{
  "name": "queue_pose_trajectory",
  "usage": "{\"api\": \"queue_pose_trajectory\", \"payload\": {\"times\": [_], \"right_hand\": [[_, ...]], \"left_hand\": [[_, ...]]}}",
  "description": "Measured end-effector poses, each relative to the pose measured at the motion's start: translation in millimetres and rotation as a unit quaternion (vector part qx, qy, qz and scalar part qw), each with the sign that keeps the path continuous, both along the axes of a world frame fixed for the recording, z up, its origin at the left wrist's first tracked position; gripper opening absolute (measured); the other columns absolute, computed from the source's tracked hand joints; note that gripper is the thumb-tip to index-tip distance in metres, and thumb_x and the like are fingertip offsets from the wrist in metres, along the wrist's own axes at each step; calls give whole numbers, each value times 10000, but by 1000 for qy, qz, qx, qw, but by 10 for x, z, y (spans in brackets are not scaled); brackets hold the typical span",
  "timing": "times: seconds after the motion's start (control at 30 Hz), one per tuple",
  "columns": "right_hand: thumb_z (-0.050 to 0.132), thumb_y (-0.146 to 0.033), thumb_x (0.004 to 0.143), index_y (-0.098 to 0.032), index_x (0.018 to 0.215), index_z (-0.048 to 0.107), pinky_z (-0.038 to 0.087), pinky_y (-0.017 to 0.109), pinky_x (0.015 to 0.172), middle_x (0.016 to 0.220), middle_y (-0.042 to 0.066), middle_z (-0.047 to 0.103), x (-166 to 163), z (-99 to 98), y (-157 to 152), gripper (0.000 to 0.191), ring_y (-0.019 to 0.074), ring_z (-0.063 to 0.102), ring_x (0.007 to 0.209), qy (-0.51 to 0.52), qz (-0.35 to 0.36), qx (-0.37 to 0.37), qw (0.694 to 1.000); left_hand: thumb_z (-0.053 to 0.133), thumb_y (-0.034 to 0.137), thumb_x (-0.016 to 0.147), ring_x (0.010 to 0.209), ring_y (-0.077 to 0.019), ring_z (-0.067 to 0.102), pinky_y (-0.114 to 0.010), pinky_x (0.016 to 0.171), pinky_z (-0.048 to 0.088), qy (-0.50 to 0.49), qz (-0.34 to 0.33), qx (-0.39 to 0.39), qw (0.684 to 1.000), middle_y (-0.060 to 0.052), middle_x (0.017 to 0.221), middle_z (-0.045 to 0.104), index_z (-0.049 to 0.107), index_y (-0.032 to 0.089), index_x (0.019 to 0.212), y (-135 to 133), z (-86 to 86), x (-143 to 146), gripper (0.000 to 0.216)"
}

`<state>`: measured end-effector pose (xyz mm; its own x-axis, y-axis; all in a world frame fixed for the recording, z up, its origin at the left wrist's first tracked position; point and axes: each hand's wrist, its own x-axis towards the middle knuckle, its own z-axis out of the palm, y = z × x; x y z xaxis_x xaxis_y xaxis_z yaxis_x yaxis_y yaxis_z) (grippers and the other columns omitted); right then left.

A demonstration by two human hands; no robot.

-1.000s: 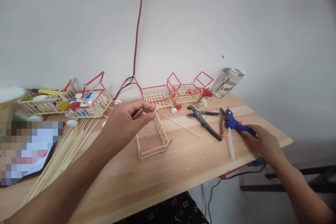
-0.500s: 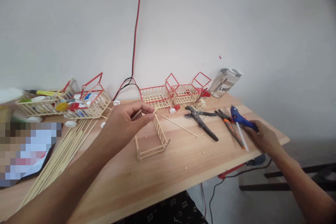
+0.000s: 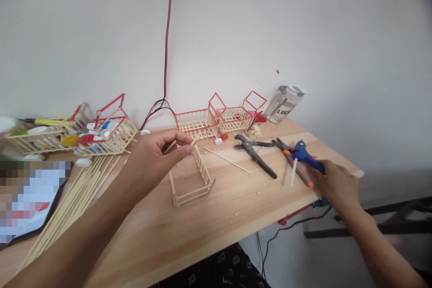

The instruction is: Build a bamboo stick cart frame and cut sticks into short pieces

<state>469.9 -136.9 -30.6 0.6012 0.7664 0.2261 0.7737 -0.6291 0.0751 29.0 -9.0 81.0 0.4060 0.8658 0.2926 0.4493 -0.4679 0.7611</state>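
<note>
My left hand is over the middle of the table, thumb and fingertips pinching a short bamboo stick. Just beneath and beyond its fingers stands a small open frame of bamboo sticks, its far end partly hidden by the hand. On the right, my right hand grips the handle of a blue glue gun, from which a white glue stick sticks out. Pliers with orange-and-grey handles lie right beside the gun, partly behind it.
Black cutters and a loose stick lie mid-table. Small stick baskets with red trim stand by the wall, near a tilted clear cup. Leftward are baskets of bottle caps, long sticks and a tablet.
The glue gun has turned in my right hand's grip, its glue stick swinging to the left. My left hand keeps its pinch. The whole view has shifted slightly.
</note>
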Motion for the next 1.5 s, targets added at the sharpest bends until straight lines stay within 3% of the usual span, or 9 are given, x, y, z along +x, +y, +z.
{"api": "queue_pose_trajectory", "payload": {"times": [0.2,0.37,0.47,0.57,0.63,0.73,0.9,1.27,1.5], "right_hand": [[398,-464,892,-165,1114,577,418,425,778,1162,164,635,104,-44,-13,413,357,554,1074,-13,17,-12,1000],[420,-469,876,-169,1064,607,438,445,840,1154,180,630,6,237,59,400,351,593,1024,-44,28,61,997],[447,-441,863,-136,1113,574,412,407,957,1152,182,627,-289,393,302,414,317,556,1121,-11,182,106,978],[460,-519,846,-129,1311,449,387,420,1012,1343,197,511,-585,343,647,606,312,484,1237,42,305,45,951],[478,-575,817,-134,1381,388,356,480,1031,1438,225,397,-679,228,863,721,356,391,1317,35,311,-34,949],[508,-535,796,-138,1347,447,349,486,1028,1422,208,429,-650,92,1089,682,371,362,1335,35,369,-154,916],[573,-405,735,-116,1366,433,422,444,928,1288,223,538,-540,152,1163,709,362,529,1161,27,388,-178,904],[476,-341,811,-112,1282,475,395,415,923,1119,182,583,-701,171,1002,524,308,553,1042,-20,387,-82,918],[492,-371,817,-162,1193,525,441,409,908,1123,148,575,-694,390,851,432,290,555,1049,63,405,33,912]], "left_hand": [[626,381,792,581,-112,507,-235,522,321,2,21,-1,1000,-7,723,668,712,178,891,-27,81,-16,242],[621,372,794,594,-112,514,-239,536,328,1,25,-8,1000,-2,749,676,707,190,913,-18,91,-33,234],[620,368,795,602,-112,514,-242,549,333,-8,17,-13,1000,0,744,674,702,187,909,-12,76,-30,229],[615,361,800,596,-109,502,-244,559,334,-19,10,-21,1000,2,736,671,697,183,900,-14,59,-28,220],[613,353,801,602,-108,496,-245,568,337,-22,6,-23,999,1,748,670,695,181,890,-12,55,-33,211],[623,347,788,605,-107,483,-246,577,338,-22,5,-30,999,1,745,663,698,175,874,9,61,-46,206],[634,321,770,643,-112,489,-254,621,348,-37,-3,-36,999,1,752,657,705,173,838,64,49,-47,178],[619,324,765,578,-100,422,-247,574,311,-47,3,-48,998,26,664,592,707,179,830,74,-4,-33,182],[645,340,743,594,-104,449,-245,577,325,-63,-5,-77,995,18,665,590,705,169,840,91,-22,-22,205]]}}
